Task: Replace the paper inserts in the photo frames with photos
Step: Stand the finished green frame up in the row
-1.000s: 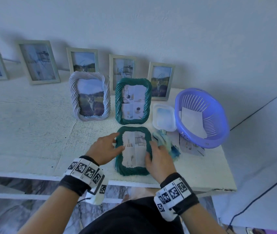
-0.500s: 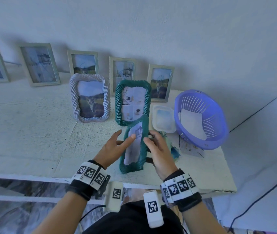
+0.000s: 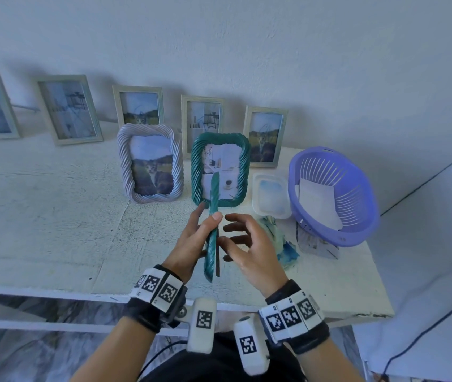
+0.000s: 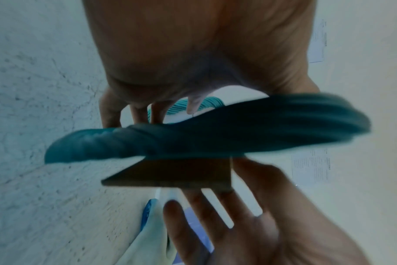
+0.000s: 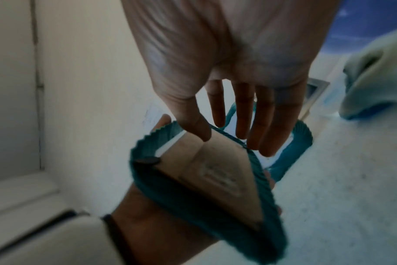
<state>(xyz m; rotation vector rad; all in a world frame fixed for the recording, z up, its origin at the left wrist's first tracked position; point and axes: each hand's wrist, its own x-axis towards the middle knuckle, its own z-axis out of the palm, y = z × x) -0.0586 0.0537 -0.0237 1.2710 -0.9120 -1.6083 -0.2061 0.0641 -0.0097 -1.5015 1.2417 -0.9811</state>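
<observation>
- Left hand (image 3: pixel 191 241): grips the teal frame (image 3: pixel 212 232), thumb over its near edge, fingers behind; frame held edge-on above the table (image 3: pixel 53 216).
- Right hand (image 3: pixel 249 249): fingers spread and relaxed, touching the frame's brown backing (image 5: pixel 206 172); grips nothing.
- Beyond: second teal frame (image 3: pixel 220 169), upright.
- Right: purple basket (image 3: pixel 332 194).

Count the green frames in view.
2. One green frame is held edge-on by the left hand; the other stands behind it on the table.
</observation>
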